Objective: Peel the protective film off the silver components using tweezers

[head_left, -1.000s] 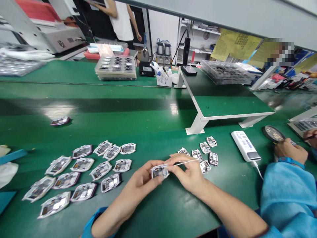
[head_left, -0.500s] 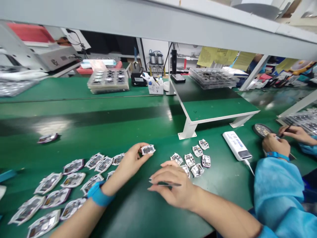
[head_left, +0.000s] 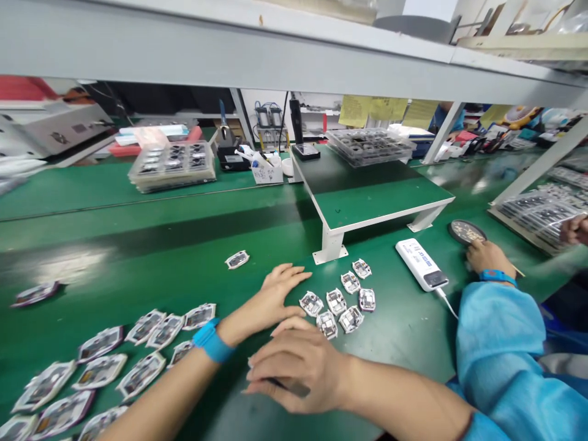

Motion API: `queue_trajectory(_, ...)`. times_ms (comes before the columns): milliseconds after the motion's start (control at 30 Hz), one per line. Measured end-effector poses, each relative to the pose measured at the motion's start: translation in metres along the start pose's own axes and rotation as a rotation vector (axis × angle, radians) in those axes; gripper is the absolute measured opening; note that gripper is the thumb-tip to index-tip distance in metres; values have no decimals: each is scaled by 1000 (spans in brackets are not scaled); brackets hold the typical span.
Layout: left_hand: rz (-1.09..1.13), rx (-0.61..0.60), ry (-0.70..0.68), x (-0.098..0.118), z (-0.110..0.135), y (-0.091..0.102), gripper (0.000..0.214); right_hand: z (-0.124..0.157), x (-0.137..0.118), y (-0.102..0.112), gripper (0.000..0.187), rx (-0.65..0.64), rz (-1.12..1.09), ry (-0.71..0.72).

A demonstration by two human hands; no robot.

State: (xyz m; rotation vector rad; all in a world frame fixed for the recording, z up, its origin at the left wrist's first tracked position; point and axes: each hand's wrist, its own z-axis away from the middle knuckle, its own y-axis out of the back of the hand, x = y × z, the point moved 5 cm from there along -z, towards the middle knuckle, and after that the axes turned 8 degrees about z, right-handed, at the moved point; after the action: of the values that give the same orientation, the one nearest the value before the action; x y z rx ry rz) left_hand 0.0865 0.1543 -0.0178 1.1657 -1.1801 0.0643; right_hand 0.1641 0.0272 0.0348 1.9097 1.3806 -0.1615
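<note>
Seen from beside the worker, a green desk [head_left: 413,337] holds small open cases packed with electronic parts. The left hand [head_left: 278,294] extends forward over the desk, its fingers and thumb spread apart with nothing between them. Directly off those fingertips, on the right, sits the nearest case [head_left: 311,303], lying flat at the left edge of a loose cluster of seven cases [head_left: 336,301]; it lies almost in the gap between the fingers above and the thumb below, though I cannot tell whether the skin touches it. The right hand [head_left: 296,367] hangs closer to the worker's body, fingers curled and pinched around a slim dark tool [head_left: 298,388], blurred and partly hidden by the knuckles. Handling one of these cases well would probably mean taking it by its pale outer rim, with thumb and finger on opposite sides, lifting it straight up so its neighbours stay put, and keeping fingertips off the exposed parts; the tool's tip is best kept clear meanwhile. A lone case [head_left: 237,260] lies farther out, beyond the left hand and to its left, and a larger group of cases [head_left: 140,372] spreads left of the left forearm.
</note>
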Motion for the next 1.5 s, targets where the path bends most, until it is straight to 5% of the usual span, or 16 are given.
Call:
queue_trajectory(167,79,-20,17,8,4,-18,43,-4,-5,4,2,39,-2,36)
queue_trajectory(333,219,140,115,2,29,-13,26,-9,-3,11,3,161,-78,-6)
queue_trajectory(500,475,251,253,8,74,-10,28,-8,18,17,3,247,-157,-307)
queue_trajectory(600,779,303,395,17,97,-5,39,-3,36,12,3,227,-244,-548)
queue_trajectory(700,853,342,498,24,112,0,39,2,47,3,5,179,-332,-665)
queue_trajectory(1000,939,330,493,26,124,-1,37,-2,31,-7,6,57,-247,-405)
queue_trajectory(1500,952,318,515,30,125,-2,38,1,35,-10,4,46,-251,-374)
